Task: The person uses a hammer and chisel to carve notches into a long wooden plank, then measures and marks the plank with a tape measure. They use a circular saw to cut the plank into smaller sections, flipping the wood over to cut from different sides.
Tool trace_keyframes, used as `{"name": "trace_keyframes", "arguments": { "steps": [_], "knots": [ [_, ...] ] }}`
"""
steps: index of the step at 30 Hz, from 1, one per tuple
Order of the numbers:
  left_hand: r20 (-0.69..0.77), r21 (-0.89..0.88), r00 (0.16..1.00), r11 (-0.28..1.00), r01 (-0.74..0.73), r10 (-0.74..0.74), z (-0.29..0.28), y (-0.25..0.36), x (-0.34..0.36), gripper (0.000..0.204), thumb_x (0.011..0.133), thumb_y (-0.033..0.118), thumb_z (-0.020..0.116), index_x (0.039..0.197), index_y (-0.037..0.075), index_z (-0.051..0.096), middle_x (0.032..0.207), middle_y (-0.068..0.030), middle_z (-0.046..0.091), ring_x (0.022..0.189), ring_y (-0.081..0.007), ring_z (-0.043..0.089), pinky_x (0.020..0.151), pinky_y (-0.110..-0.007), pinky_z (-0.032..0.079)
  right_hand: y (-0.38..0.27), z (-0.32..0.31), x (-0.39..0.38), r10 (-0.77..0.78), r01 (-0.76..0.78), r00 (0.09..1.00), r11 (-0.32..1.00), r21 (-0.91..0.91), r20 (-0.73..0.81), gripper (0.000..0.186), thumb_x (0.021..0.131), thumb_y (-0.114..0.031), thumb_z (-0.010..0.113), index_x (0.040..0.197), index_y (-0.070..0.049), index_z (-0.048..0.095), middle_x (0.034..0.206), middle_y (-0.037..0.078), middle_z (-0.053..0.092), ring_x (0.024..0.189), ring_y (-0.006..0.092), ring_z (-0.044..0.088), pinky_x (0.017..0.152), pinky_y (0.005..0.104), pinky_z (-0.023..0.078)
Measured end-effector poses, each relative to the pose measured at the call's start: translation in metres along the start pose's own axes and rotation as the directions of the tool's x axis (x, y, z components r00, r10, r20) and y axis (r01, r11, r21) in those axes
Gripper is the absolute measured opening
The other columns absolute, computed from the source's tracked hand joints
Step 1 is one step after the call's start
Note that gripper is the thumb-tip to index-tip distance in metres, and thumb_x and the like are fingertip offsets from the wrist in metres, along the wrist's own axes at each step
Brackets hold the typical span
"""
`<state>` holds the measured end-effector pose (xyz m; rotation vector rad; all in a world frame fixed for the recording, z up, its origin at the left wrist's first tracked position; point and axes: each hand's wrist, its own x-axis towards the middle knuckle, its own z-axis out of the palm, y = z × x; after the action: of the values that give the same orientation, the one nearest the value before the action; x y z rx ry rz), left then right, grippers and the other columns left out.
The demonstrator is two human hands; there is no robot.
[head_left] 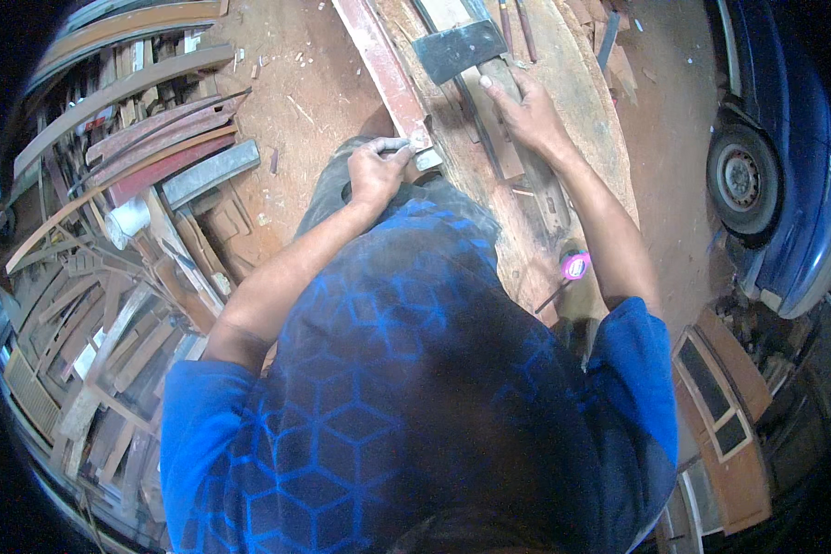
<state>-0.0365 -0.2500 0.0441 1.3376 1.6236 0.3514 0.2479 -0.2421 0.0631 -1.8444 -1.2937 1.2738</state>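
The hatchet (459, 51) is gripped by its wooden handle in the right hand (526, 115) and held over the broad wooden slab (593, 120). The left hand (376, 174) is kept narrow, its fingertips placed at the near end of the reddish board (390, 74), though whether the board is pinched cannot be told. Among the piled timber (162, 136), a white cylindrical container (127, 222) is seen, its contents hidden.

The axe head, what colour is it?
The axe head is dark grey; the head view shows it best.
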Motion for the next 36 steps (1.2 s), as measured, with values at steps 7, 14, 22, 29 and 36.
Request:
{"name": "trace_keyframes", "arguments": {
  "steps": [7, 14, 22, 29, 36],
  "knots": [
    [0.018, 0.078, 0.996, 0.993, -0.084, 0.083, -0.010, 0.002, -0.007, 0.024, 0.086, 0.022, 0.081, 0.097, 0.001, 0.080, 0.087, -0.0075, 0.077, 0.078, -0.0089, 0.068, 0.072, -0.027, 0.054, -0.009, -0.011, -0.015, 0.055, 0.008, 0.889, 0.991, -0.135, 0.454, 0.053, 0.097, -0.050, 0.066, 0.122, -0.004, 0.065, 0.086, 0.008, 0.068, 0.069, 0.0158, 0.061, 0.060, 0.0341, 0.050],
    [-0.038, 0.099, 0.963, 0.960, -0.263, 0.268, -0.004, 0.000, -0.004, 0.023, 0.087, 0.018, 0.077, 0.106, 0.005, 0.077, 0.094, -0.0120, 0.074, 0.082, -0.0222, 0.071, 0.077, -0.034, 0.055, -0.007, -0.012, -0.015, 0.160, -0.170, 0.965, 0.985, 0.032, 0.207, 0.058, 0.097, -0.052, 0.064, 0.122, 0.000, 0.065, 0.082, 0.009, 0.069, 0.063, 0.0170, 0.064, 0.059, 0.0353, 0.053],
    [0.127, 0.270, 0.927, 0.887, -0.375, 0.353, -0.011, 0.021, 0.000, 0.021, 0.085, 0.017, 0.074, 0.102, 0.004, 0.074, 0.100, -0.0161, 0.069, 0.090, -0.0320, 0.069, 0.083, -0.042, 0.055, 0.016, -0.011, -0.023, 0.277, -0.277, 0.960, 0.961, -0.009, 0.030, 0.057, 0.095, -0.053, 0.065, 0.118, -0.001, 0.066, 0.075, 0.011, 0.068, 0.055, 0.0187, 0.064, 0.054, 0.0368, 0.052],
    [0.144, 0.326, 0.909, 0.848, -0.417, 0.392, -0.011, 0.015, 0.003, 0.021, 0.085, 0.020, 0.074, 0.095, 0.003, 0.069, 0.095, -0.0164, 0.067, 0.085, -0.0330, 0.069, 0.076, -0.043, 0.055, 0.024, 0.017, -0.029, -0.252, 0.044, 0.898, 0.868, -0.495, -0.361, 0.038, 0.094, -0.032, 0.070, 0.114, 0.000, 0.068, 0.093, 0.021, 0.072, 0.084, 0.0384, 0.069, 0.077, 0.0496, 0.054],
    [0.054, 0.327, 0.774, 0.722, -0.610, 0.630, -0.028, 0.046, -0.006, 0.021, 0.086, 0.017, 0.076, 0.100, 0.006, 0.065, 0.092, -0.0127, 0.066, 0.081, -0.0297, 0.069, 0.070, -0.040, 0.056, -0.045, 0.085, -0.069, 0.054, -0.047, 0.999, 0.821, 0.569, 0.006, 0.032, 0.097, -0.019, 0.071, 0.121, 0.003, 0.068, 0.103, 0.012, 0.074, 0.090, 0.0167, 0.071, 0.078, 0.0287, 0.056]
  ]
}}
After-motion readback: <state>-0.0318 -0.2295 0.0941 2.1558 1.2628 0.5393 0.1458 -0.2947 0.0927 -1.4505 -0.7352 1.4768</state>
